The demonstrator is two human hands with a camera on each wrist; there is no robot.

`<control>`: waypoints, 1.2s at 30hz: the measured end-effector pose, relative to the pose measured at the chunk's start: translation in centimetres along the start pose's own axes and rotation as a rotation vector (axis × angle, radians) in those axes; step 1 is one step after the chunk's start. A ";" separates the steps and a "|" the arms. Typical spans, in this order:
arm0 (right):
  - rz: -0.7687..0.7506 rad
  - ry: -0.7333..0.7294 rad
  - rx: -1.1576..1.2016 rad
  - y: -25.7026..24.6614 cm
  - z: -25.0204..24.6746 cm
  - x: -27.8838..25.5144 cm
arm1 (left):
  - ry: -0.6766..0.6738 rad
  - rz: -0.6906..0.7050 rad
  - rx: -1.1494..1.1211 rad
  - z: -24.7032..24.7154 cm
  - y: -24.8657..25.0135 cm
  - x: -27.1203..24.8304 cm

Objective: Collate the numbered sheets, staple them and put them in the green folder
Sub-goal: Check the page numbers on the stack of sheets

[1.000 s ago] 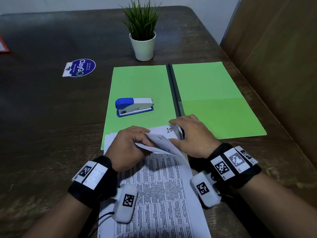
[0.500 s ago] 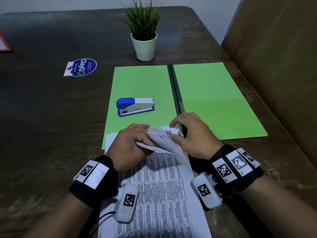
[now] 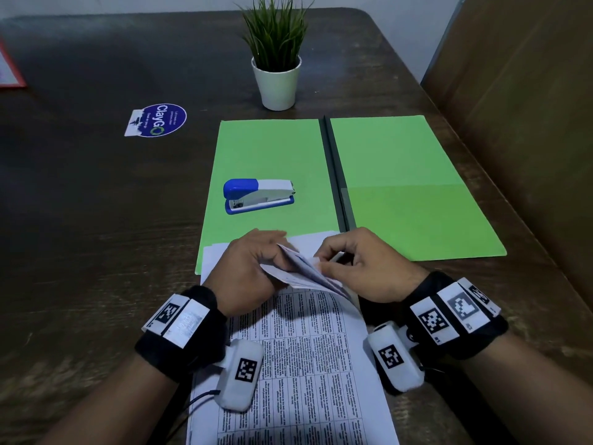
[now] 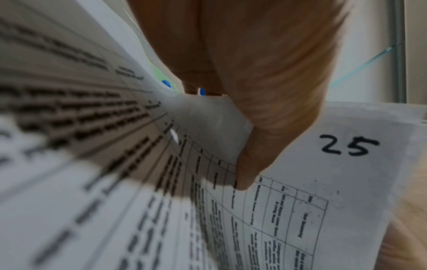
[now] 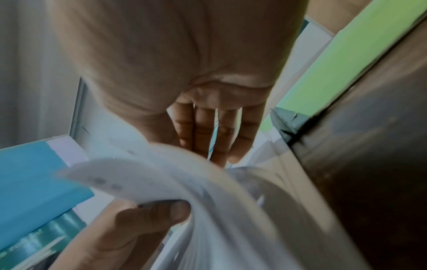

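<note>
A stack of printed numbered sheets [image 3: 308, 348] lies in front of me, its top edge overlapping the open green folder [image 3: 401, 175]. My left hand [image 3: 276, 252] pinches several upturned top corners [image 3: 298, 271]. In the left wrist view its thumb [image 4: 265, 127] lies on a sheet marked 25 [image 4: 346, 164]. My right hand [image 3: 324, 260] meets those corners from the right. The right wrist view shows its thumb [image 5: 150, 215] under the curled sheets [image 5: 184, 173], with the fingers beyond them. A blue and white stapler [image 3: 258, 195] rests on the folder's left flap.
A potted plant [image 3: 277, 59] stands behind the folder. A round blue sticker [image 3: 158, 120] is on the dark wooden table to the left, and a red-edged item [image 3: 8, 72] lies at the far left edge. A brown panel [image 3: 529, 107] borders the table on the right.
My right hand has lifted off the sheet marked 15 and curled in towards the raised corners. More sheet corners are turned up, and the 15 is now hidden.
</note>
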State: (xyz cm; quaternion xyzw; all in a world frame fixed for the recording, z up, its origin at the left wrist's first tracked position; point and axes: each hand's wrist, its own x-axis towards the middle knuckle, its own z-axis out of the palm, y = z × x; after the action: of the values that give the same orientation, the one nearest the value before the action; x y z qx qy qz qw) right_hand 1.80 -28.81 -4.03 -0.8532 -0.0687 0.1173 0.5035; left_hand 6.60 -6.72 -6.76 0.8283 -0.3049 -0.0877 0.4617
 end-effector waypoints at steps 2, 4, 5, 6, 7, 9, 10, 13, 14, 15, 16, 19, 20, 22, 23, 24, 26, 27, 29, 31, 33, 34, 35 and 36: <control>-0.016 0.089 0.046 0.2 -0.2 0.2 | -0.003 -0.042 -0.015 0.1 0.2 0.1; -0.020 0.169 0.070 0.3 -0.2 0.4 | 0.000 -0.034 -0.024 0.1 0.2 0.2; -0.013 0.195 0.080 0.4 -0.1 0.5 | -0.002 -0.017 -0.032 0.1 0.2 0.2; -0.012 0.226 0.080 0.6 0.1 0.6 | -0.003 -0.002 -0.041 0.1 0.2 0.2; -0.017 0.268 0.049 0.7 0.1 0.7 | -0.005 0.005 -0.047 0.1 0.2 0.2; -0.031 0.353 -0.095 1.1 -0.1 0.9 | 0.003 0.010 -0.045 0.0 0.2 0.2; -0.019 0.347 -0.205 1.1 -0.5 1.0 | 0.007 0.008 -0.048 0.0 0.2 0.2; 0.164 0.125 -0.470 1.2 -1.3 0.8 | 0.014 0.000 -0.054 0.1 0.1 0.1; 0.190 0.091 -0.515 1.1 -1.4 0.8 | 0.013 0.001 -0.053 0.1 0.0 0.1; 0.193 0.081 -0.532 0.9 -1.4 0.8 | 0.017 -0.005 -0.053 0.1 -0.1 0.1; 0.184 0.096 -0.531 1.0 -1.3 0.8 | 0.018 -0.010 -0.054 0.1 -0.2 0.1; 0.195 0.137 -0.488 0.6 -1.5 0.7 | 0.022 -0.023 -0.046 0.2 -0.3 0.1; 0.190 0.151 -0.483 0.6 -1.5 0.6 | 0.022 -0.023 -0.048 0.2 -0.3 0.1; 0.192 0.152 -0.480 0.5 -1.5 0.5 | 0.020 -0.026 -0.050 0.2 -0.3 0.1; 0.192 0.149 -0.478 0.5 -1.5 0.4 | 0.018 -0.031 -0.050 0.2 -0.3 0.1; 0.189 0.152 -0.477 0.5 -1.5 0.4 | 0.017 -0.036 -0.054 0.1 -0.3 0.1; 0.179 0.161 -0.478 0.6 -1.5 0.4 | 0.014 -0.039 -0.054 0.1 -0.3 0.1; 0.175 0.165 -0.476 0.6 -1.6 0.4 | 0.014 -0.037 -0.053 0.1 -0.2 0.1; 0.164 0.182 -0.459 0.7 -1.6 0.4 | 0.016 -0.035 -0.054 0.1 -0.1 0.1; 0.138 0.211 -0.442 0.9 -1.5 0.4 | 0.020 -0.029 -0.054 0.1 -0.1 0.1; 0.086 0.263 -0.440 1.2 -1.2 0.5 | 0.024 -0.023 -0.050 0.0 0.0 0.1; 0.060 0.291 -0.445 1.3 -1.1 0.6 | 0.027 -0.021 -0.050 0.0 0.1 0.1; 0.040 0.315 -0.456 1.3 -0.9 0.6 | 0.032 -0.023 -0.050 0.0 0.1 0.0; 0.027 0.333 -0.464 1.2 -0.8 0.6 | 0.038 -0.026 -0.051 0.0 0.1 0.0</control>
State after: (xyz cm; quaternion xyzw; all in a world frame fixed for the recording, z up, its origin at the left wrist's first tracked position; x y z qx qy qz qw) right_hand 2.62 -29.92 -4.80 -0.9540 0.0011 -0.0366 0.2977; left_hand 6.56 -6.82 -6.65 0.8217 -0.2829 -0.0860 0.4873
